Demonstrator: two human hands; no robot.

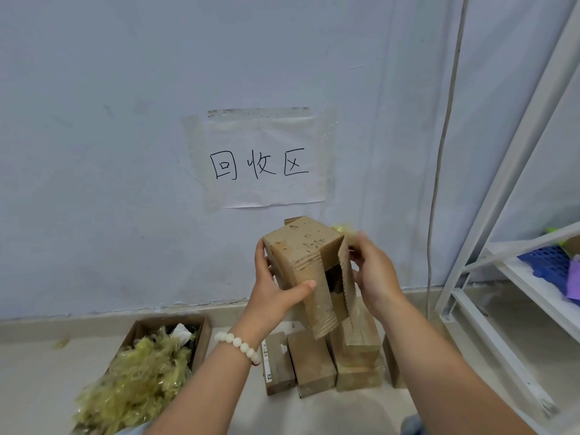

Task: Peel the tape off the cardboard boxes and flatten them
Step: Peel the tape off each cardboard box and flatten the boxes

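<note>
Dead centre of the frame, left hand (pixel 276 287) is gripping the small brown cardboard box (pixel 301 252), thumb across the front, probably steadying it while right hand (pixel 373 271) is pinching a loose brownish strip (pixel 343 268) on its right side, likely to peel it. Tape or flap, can't tell.

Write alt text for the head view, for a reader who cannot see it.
A person's left hand grips a small cardboard box in the air while the right hand pinches a loose strip at its side. Below, more boxes stand on the floor beside an open carton heaped with crumpled yellowish tape. A handwritten sign hangs on the wall.
</note>
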